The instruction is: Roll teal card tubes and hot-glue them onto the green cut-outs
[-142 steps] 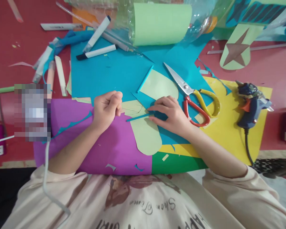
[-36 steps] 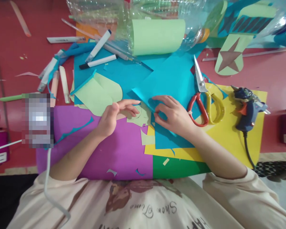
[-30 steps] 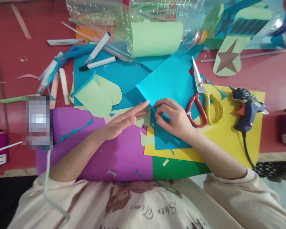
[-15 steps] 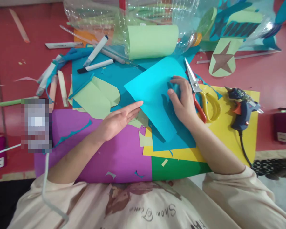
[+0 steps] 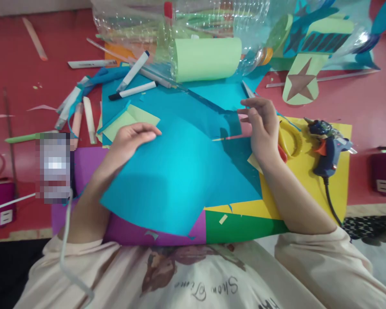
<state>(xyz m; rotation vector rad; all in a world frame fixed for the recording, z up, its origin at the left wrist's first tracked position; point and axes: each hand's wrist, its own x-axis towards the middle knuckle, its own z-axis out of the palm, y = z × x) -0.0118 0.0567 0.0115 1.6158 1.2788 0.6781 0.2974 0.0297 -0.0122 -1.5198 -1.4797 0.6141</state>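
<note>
A bright blue sheet of paper point(image 5: 167, 180) is tilted up over the purple paper, its near-left edge bowing toward me. My left hand point(image 5: 137, 137) pinches its upper left edge between thumb and fingers. My right hand point(image 5: 262, 128) hovers to the right of that sheet with bent fingers apart and nothing visible in them. Beneath and behind the right hand lie scissors point(image 5: 290, 139); the yellow handle and blade tip show, while the middle is covered. Another blue sheet point(image 5: 236, 176) lies flat under the right side of the lifted one. A pale green paper cutout point(image 5: 124, 122) is partly hidden by the left hand.
A glue gun point(image 5: 326, 154) rests on yellow paper point(image 5: 334, 195) at right. Plastic bottles, one wrapped in pale green paper point(image 5: 209, 59), lie at the back. Markers point(image 5: 137, 90) lie at back left, near a blurred-out device point(image 5: 54, 167) with a cable.
The blue sheet has swung left and toward me, now in my left hand. My left hand has moved left and up; my right hand has let go of the sheet and shifted right over the scissors.
</note>
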